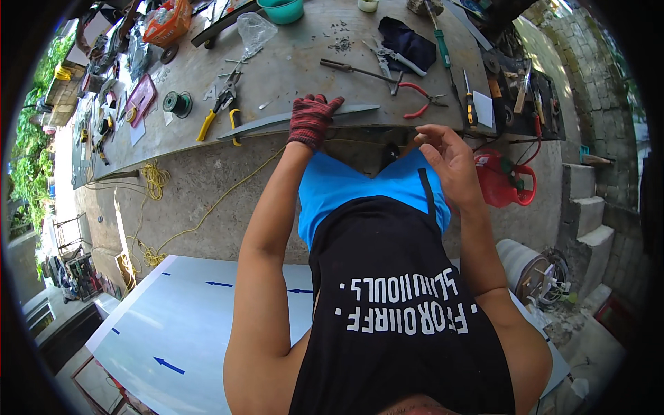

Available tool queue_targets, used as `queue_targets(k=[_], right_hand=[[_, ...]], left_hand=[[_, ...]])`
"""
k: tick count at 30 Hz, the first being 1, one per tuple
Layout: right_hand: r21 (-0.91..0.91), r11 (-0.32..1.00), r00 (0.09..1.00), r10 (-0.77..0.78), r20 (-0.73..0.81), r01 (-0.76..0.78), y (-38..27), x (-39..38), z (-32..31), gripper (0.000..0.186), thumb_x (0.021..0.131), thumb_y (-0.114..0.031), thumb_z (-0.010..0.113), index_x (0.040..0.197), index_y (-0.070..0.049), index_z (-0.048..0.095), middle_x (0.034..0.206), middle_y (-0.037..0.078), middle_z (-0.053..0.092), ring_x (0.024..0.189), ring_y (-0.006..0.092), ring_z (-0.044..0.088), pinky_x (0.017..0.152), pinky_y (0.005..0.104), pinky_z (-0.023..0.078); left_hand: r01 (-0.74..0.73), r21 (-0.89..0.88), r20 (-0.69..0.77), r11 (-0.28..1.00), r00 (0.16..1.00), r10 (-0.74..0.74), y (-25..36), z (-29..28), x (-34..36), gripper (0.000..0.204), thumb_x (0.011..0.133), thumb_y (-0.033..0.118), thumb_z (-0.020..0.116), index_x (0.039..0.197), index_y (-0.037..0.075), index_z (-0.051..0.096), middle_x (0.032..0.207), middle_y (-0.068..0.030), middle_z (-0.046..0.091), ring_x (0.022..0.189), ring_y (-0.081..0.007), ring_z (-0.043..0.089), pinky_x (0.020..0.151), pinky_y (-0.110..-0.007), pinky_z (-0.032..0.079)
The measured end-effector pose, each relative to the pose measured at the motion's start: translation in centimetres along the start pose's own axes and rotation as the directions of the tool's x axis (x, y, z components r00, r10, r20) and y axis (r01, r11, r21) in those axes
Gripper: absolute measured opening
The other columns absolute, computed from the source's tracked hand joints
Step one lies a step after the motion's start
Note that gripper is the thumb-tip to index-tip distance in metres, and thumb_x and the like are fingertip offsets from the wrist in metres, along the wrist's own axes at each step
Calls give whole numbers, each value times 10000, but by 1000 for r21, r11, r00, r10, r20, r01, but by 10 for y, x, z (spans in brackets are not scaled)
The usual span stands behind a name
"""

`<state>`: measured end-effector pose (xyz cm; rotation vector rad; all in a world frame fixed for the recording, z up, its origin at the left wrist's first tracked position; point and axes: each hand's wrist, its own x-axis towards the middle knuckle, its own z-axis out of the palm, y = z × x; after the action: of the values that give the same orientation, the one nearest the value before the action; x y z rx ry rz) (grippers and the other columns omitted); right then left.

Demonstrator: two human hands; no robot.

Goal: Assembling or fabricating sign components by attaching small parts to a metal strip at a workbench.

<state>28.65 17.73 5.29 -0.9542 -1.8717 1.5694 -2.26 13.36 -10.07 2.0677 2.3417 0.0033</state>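
Head view: gloved left hand (313,122) lies over grey strip (266,123), upper centre; can't tell if gripping. Right hand (448,158) looks empty, half-curled. Strip seems unfastened, work unfinished; red pliers (430,99) idle.

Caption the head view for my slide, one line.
Gloved left hand on a long grey strip; bare right hand near the table's edge.

I look through one wide, round camera, worn high on the head and facing down. The black sleeveless shirt with white letters (377,242) is very near, at the bottom. The left hand in a red and black knit glove (310,123) and the bare right hand (448,159) are farther away. The big flat grey table (297,72) curves across the top.
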Motion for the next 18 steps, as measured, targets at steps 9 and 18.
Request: queue_targets(k=[9, 18], right_hand=[[-18, 1000, 1000, 3, -19, -3, 8, -7, -1, 305, 980, -163, 682, 1256, -39, 647, 1088, 74, 703, 1001, 137, 653, 921, 306, 516], [-29, 1000, 1000, -3, 24, 3, 8, -6, 5, 297, 972, -145, 687, 1247, -39, 652, 1084, 70, 702, 991, 132, 652, 921, 303, 512]], left_hand=[[50, -103, -177, 993, 982, -68, 0, 7, -19, 590, 824, 244, 754, 1391, 293, 595, 1176, -34, 681, 1151, -266, 604, 1043, -483, 359], [102, -74, -193, 992, 974, -115, -9, 18, -18, 408, 931, 178, 561, 1319, 277, 640, 1245, -58, 668, 1183, -281, 600, 1074, -487, 369]])
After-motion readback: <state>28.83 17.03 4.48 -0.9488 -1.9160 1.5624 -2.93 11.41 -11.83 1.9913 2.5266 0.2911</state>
